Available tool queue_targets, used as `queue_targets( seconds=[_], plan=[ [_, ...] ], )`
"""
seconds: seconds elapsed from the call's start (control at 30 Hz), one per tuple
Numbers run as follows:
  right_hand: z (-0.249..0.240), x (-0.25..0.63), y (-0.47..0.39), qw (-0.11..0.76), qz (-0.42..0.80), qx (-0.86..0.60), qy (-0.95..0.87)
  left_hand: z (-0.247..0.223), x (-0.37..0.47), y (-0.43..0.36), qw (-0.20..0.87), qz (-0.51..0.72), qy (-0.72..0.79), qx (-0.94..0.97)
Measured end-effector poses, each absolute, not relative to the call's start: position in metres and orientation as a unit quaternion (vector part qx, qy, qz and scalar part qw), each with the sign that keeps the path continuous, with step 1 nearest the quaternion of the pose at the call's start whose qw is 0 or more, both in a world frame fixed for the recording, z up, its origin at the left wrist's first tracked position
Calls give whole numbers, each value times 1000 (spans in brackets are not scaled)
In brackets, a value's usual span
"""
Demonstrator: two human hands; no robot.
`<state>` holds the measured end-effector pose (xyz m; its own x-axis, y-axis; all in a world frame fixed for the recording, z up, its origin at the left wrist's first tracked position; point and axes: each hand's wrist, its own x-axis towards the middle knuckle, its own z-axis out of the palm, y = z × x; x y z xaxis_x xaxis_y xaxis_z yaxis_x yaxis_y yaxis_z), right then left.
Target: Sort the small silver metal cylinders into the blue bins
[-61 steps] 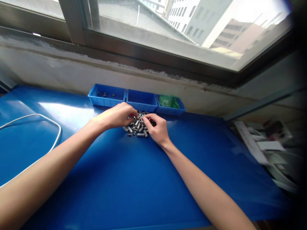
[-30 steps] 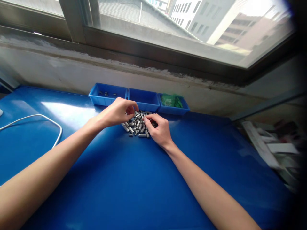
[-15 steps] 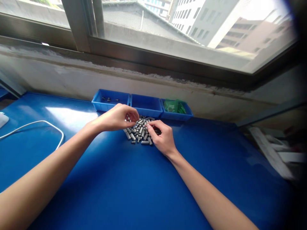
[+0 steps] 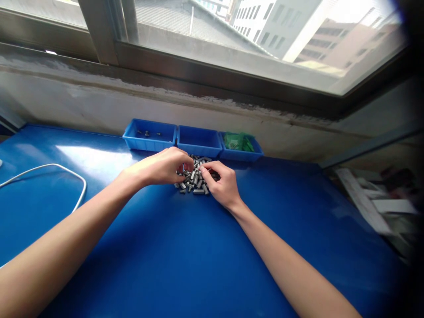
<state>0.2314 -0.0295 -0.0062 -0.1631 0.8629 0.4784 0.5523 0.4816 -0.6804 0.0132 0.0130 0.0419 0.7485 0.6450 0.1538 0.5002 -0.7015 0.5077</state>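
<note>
A heap of small metal fasteners [image 4: 198, 180] lies on the blue tabletop, mostly silver-grey cylinder-like pieces with some small screws among them. At the heap's left side is my left hand [image 4: 168, 165], its fingers curled over the pieces and a gap showing between thumb and fingertips. My right hand [image 4: 223, 182] reaches in from the right, thumb and index finger pinched together at the heap. Whatever sits in that pinch is too small to make out. Both hands partly cover the heap.
Behind the heap three blue bins stand side by side: the left bin [image 4: 149, 143] holds a few screws, the middle bin [image 4: 198, 150] adjoins it, and the right one contains a green plastic bag [image 4: 236, 141]. A white cable [image 4: 53, 165] curves across the table's left. A window is above.
My left hand has lowered slightly onto the heap's left side, its fingers curling further down. My right hand stays pinched at the heap. The whole view has shifted a little.
</note>
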Motion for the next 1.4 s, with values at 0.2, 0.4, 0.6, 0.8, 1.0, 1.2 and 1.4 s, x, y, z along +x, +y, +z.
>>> queue_targets(
  seconds=[0.2,0.4,0.6,0.8,1.0,1.2,1.4],
  plan=[
    [-7,231,-30,441,179,-477,-739,40,15,13,224,172,333,900],
    [-8,231,-30,441,178,-476,-740,43,15,11,212,177,319,907],
    [-7,231,-30,433,175,-482,-742,43,15,9,211,152,312,914],
    [-8,230,-29,436,176,-478,-742,40,18,9,222,146,323,908],
    [-6,229,-29,439,179,-474,-742,48,12,12,272,204,343,876],
    [-6,230,-28,437,181,-480,-739,53,8,15,437,268,374,772],
    [-7,232,-28,438,180,-482,-738,55,6,17,448,315,422,723]
  ],
)
